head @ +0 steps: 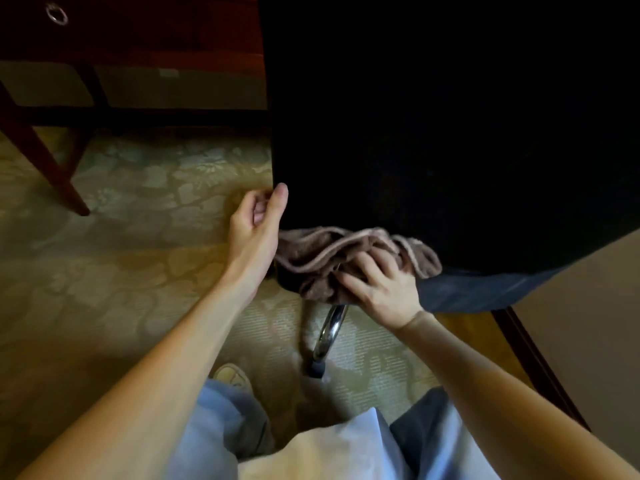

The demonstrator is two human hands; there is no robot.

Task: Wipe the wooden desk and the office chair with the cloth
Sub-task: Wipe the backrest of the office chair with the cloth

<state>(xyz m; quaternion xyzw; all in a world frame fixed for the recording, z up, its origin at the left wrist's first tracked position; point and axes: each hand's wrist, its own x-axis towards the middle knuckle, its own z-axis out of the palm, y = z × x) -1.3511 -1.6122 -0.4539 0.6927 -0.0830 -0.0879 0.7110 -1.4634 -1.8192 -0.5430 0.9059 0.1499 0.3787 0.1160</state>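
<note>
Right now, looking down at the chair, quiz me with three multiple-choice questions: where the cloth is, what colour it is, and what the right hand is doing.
1. Where is the cloth? A in a bucket; B against the lower edge of the black chair; C on a hook.
2. What colour is the cloth? A white; B brownish pink; C blue.
3. What is the right hand doing? A hanging idle; B lifting a bottle; C holding the cloth.
Answers: 1 B, it is bunched on the chair's bottom edge; 2 B, dusty brown-pink with a paler hem; 3 C, its fingers dig into the bunched cloth.
</note>
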